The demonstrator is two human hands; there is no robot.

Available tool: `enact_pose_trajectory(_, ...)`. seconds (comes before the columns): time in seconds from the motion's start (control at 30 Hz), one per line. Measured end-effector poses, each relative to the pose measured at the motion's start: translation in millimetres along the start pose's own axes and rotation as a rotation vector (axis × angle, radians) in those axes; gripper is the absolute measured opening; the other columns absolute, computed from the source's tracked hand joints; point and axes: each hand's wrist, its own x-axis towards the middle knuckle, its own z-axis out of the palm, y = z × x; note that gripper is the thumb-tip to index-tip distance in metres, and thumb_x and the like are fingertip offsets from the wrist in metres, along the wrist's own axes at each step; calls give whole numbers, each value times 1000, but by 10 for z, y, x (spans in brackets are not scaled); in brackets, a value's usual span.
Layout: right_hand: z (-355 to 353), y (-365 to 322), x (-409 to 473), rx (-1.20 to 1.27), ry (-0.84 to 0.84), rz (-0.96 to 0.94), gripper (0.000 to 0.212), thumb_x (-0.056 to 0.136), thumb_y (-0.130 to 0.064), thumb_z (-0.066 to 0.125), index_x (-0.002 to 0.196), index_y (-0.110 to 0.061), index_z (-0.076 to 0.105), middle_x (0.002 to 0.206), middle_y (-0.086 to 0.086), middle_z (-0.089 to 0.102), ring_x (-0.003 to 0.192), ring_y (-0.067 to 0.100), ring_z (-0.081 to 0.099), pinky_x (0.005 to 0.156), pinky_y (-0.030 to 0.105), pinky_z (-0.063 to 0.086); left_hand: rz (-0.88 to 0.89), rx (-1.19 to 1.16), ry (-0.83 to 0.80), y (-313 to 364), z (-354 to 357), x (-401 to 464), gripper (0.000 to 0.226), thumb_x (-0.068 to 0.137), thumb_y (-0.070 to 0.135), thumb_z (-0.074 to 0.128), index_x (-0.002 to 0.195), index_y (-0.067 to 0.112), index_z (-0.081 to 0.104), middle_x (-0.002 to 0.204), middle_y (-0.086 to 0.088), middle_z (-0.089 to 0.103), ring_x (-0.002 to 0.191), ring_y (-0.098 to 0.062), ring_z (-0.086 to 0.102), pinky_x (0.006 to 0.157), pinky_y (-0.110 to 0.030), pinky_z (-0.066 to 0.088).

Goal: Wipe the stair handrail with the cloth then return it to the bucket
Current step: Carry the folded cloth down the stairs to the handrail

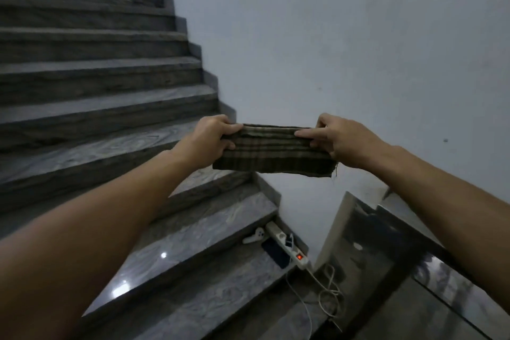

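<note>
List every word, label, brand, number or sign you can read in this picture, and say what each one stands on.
None can be read.
Folded brown plaid cloth, held between the left hand and right hand: woven stripes only, no text.
White power strip with a lit red switch on the grey marble stair: any marking is too small and blurred to read.
Pale wall: bare.

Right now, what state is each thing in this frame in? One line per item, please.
cloth: folded into a flat strip, held taut in mid-air by both ends.
left hand: closed on the cloth's left end.
right hand: closed on the cloth's right end.
power strip: lying on a lower step, switch lit red.
white cable: loosely tangled on the floor.
</note>
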Motion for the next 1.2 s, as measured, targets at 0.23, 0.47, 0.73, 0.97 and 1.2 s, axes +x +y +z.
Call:
enact_pose_trajectory(0.23,419,-730,1964,-74,46,-289,42,92,-27,55,132,-40,50,94,9,52,74,22,46,63,32,34,-149,159,83,-1614,-758,69,39,89,12,61,128,16,58,107,-2,57,97,-20,57,88,-34,48)
enact_pose_trajectory(0.47,387,-1274,3840,-77,47,-431,44,94,-32,49,134,-47,41,91,7,49,73,22,49,61,34,39,-267,271,95,-2765,-1800,520,44,91,13,59,133,19,53,111,-5,57,97,-23,55,84,-37,48)
enact_pose_trajectory(0.73,91,-1436,5445,-16,77,-492,44,95,-30,45,136,-46,40,92,6,47,76,22,49,67,42,47,-357,382,132,-3559,-2693,1333,46,90,14,61,135,20,52,105,-3,56,98,-27,56,84,-38,47)
enact_pose_trajectory(0.97,-327,-1411,6949,66,99,-575,44,96,-29,44,136,-47,40,92,5,46,78,22,47,66,36,42,-461,414,176,-4041,-3533,2167,46,89,15,61,135,20,52,108,-5,57,96,-25,57,86,-43,50)
enact_pose_trajectory(1.2,-907,-1780,8363,107,134,-698,44,94,-28,46,135,-45,43,93,4,47,81,22,48,69,37,42,-543,487,226,-4445,-4637,2671,45,91,16,58,135,21,51,108,-4,57,96,-25,56,85,-42,50)
